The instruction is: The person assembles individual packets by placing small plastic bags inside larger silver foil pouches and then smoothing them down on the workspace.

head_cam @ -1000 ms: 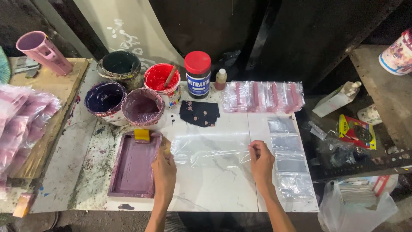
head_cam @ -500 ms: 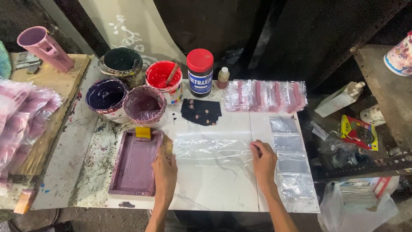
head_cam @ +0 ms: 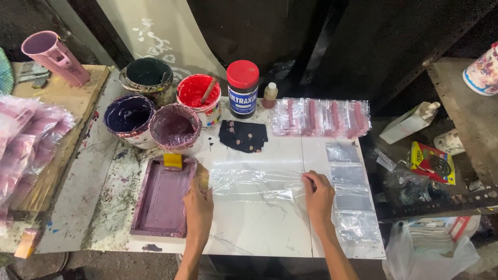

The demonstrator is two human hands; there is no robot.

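Left hand: the left hand (head_cam: 198,203) lies palm down with its fingertips pressing the left edge of a clear, flat plastic bag (head_cam: 257,184); the fingers are together and closed around nothing.
Right hand: the right hand (head_cam: 319,194) pinches the right edge of the same bag between thumb and fingertips.
Clear bag: it lies spread flat between the two hands on the white marble-patterned tabletop (head_cam: 259,228), slightly wrinkled.
Left of the bag: a purple-stained rectangular printing frame (head_cam: 162,199) sits just beside the left hand, with a yellow-handled squeegee (head_cam: 173,160) at its top end.
Right of the bag: a column of clear plastic bags (head_cam: 350,199) runs down the table edge near the right hand.
Behind the bag: a dark navy floral cloth piece (head_cam: 242,136) lies near it.
Further back: a dusky purple paint tub (head_cam: 175,127), a dark violet paint tub (head_cam: 128,117), a red paint tub with a stick (head_cam: 197,97), a dark green tub (head_cam: 148,75), and a red-lidded jar (head_cam: 243,88).
Back right: a row of pink-striped packed bags (head_cam: 321,117).
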